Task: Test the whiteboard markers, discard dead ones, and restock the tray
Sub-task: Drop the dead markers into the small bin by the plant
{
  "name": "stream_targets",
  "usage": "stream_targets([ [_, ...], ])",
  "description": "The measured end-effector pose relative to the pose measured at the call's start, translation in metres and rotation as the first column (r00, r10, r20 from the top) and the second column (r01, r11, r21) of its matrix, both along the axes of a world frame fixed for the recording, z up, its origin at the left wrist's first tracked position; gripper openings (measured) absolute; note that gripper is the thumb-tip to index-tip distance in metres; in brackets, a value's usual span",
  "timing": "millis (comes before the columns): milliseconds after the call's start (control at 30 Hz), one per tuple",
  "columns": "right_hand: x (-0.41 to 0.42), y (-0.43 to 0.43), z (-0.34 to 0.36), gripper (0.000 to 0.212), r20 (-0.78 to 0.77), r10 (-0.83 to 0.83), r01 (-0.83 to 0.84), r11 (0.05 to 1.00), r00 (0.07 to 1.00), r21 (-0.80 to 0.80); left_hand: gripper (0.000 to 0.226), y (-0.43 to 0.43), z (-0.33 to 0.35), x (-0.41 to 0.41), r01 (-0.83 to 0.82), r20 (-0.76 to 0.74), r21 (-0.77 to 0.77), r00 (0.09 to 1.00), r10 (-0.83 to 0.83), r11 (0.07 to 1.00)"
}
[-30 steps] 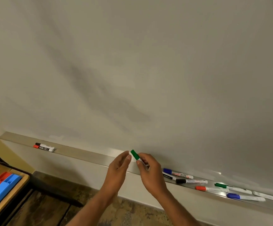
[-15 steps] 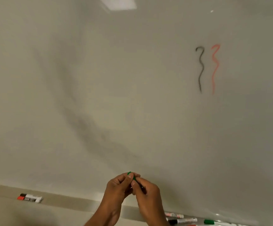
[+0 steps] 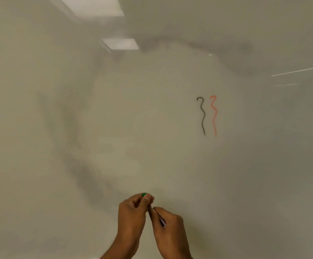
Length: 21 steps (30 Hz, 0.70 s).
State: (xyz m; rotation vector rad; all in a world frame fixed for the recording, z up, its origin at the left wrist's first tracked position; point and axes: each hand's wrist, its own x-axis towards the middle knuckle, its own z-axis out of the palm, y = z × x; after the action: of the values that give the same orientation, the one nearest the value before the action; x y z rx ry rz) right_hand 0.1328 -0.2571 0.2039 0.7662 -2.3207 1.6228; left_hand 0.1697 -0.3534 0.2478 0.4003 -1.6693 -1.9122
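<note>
Step looks like uncapping. The left hand [image 3: 131, 212] pinches the green cap [image 3: 144, 194] in curled fingertips. The right hand [image 3: 170, 227] is wrapped round the marker [image 3: 162, 221] barrel. The hands touch each other, low at 6 o'clock in front of the board [image 3: 95, 128].

To do it well: pull straight along the barrel with no bending, and keep the cap in the left hand for recapping. Then stroke the bare patch at 3 o'clock of the red squiggle [image 3: 214, 116], beside the black squiggle [image 3: 202, 116], so the lines compare directly. Both squiggles sit at 2 o'clock from the hands, well apart from them.

The marker is mostly hidden in the fists. Only the green cap tip and a sliver of pale printed barrel show. Cannot tell if the cap has come free.
</note>
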Motion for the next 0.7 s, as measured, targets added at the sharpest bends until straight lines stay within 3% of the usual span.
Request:
stream_targets([
  [133, -0.004, 0.015, 0.003, 0.036, -0.017, -0.073, 0.073, 0.997, 0.997, -0.034, 0.014, 0.0, 0.029, -0.007, -0.037, -0.162, -0.041, 0.986, 0.03, 0.998],
  [233, -0.008, 0.026, 0.032, 0.028, 0.105, 0.008, 0.005, 0.991, 0.994, -0.131, 0.016, -0.006, 0.049, -0.016, -0.158, -0.285, -0.256, 0.955, 0.082, 0.954],
  [333, -0.009, 0.039, 0.075, 0.04, 0.116, 0.086, -0.04, 0.935, 0.989, -0.352, 0.022, -0.016, 0.063, -0.027, -0.318, -0.417, -0.415, 0.899, 0.133, 0.852],
  [400, -0.008, 0.05, 0.106, 0.036, 0.094, 0.183, -0.1, 0.823, 0.979, -0.56, 0.033, -0.024, 0.071, -0.038, -0.362, -0.466, -0.501, 0.878, 0.107, 0.786],
  [467, -0.009, 0.062, 0.132, 0.032, 0.105, 0.357, -0.166, 0.649, 0.928, -0.743, 0.041, -0.031, 0.078, -0.051, -0.397, -0.512, -0.603, 0.858, 0.046, 0.691],
  [533, -0.013, 0.07, 0.152, 0.034, 0.093, 0.516, -0.197, 0.48, 0.851, -0.855, 0.037, -0.038, 0.087, -0.065, -0.431, -0.551, -0.678, 0.834, -0.023, 0.595],
  [567, -0.016, 0.073, 0.159, 0.036, 0.07, 0.547, -0.214, 0.438, 0.834, -0.873, 0.03, -0.043, 0.093, -0.073, -0.446, -0.555, -0.709, 0.831, -0.043, 0.546],
  [633, -0.023, 0.075, 0.172, 0.038, 0.03, 0.498, -0.24, 0.469, 0.867, -0.85, 0.028, -0.051, 0.102, -0.087, -0.466, -0.545, -0.762, 0.837, -0.056, 0.449],
  [700, -0.029, 0.072, 0.183, 0.031, -0.012, 0.367, -0.234, 0.566, 0.93, -0.79, 0.034, -0.058, 0.11, -0.1, -0.492, -0.544, -0.796, 0.837, -0.06, 0.354],
])
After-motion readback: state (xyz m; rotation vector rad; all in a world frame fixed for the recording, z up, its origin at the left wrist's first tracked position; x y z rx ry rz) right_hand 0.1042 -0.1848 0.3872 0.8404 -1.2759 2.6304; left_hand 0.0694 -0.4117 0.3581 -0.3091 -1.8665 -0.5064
